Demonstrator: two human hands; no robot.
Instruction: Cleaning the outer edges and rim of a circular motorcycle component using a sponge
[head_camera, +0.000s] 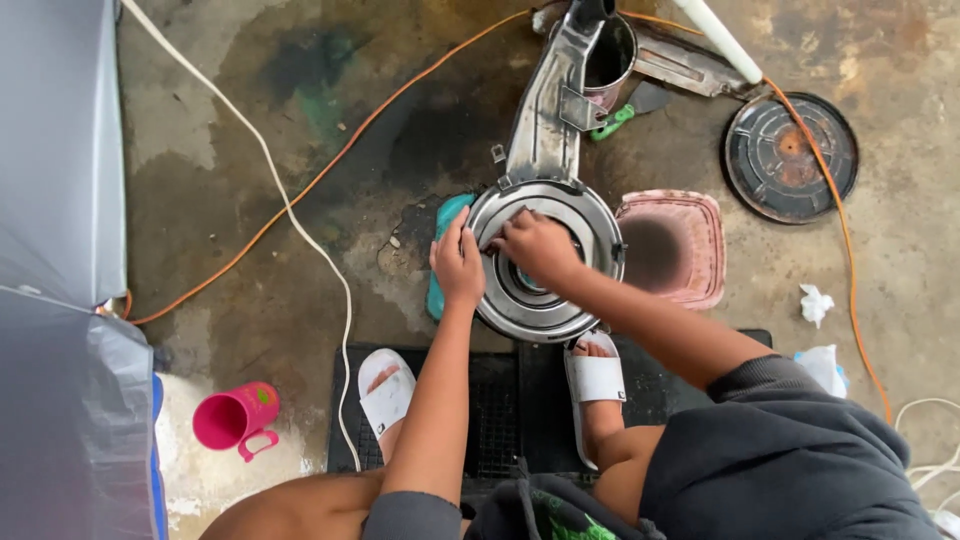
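Observation:
A round stainless-steel machine drum (590, 222) with a long metal chute (548, 110) stands on the wet concrete floor in front of me. My left hand (457, 262) grips the drum's left rim. My right hand (536, 243) presses down inside the drum, fingers closed over a light grey cloth (514, 215). A teal basin edge (441, 245) shows under the drum on the left. My feet in white slides (388, 392) rest on a black mat (494, 400).
A pink square bucket (668, 248) sits right of the drum. A round dark lid (790, 156) lies at far right. Orange cable (330, 165) and white cable (270, 170) cross the floor. A pink mug (232, 417) lies lower left. Grey tarp (55, 200) covers the left side.

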